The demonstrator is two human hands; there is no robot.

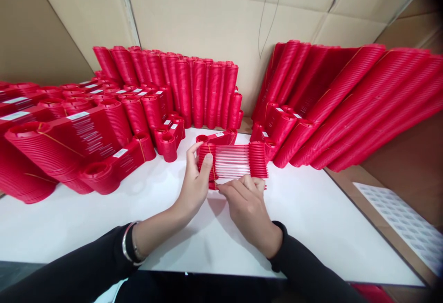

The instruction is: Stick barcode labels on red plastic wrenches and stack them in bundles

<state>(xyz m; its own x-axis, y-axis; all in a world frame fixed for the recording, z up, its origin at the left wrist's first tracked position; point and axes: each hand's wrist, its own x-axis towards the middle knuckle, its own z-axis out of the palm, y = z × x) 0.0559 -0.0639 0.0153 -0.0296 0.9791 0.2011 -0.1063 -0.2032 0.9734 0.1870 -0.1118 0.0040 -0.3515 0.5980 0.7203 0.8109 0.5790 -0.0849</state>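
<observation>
A short stack of thin red plastic parts (238, 161) lies on its side on the white table (311, 220), just past my hands. My left hand (195, 183) grips the stack's left end, thumb and fingers around it. A thin yellowish rubber band (212, 164) runs across the stack near that end. My right hand (247, 204) rests at the stack's near edge, fingers curled and pinching at the band's lower end. Behind the stack lies another small red bundle (218, 137).
Large banded piles of the same red parts, some with white labels, fill the left (79, 132) and back (194, 91). Long stacks lean at the right (346, 104). Cardboard walls stand behind. A white label sheet (404, 222) lies on the brown surface at right.
</observation>
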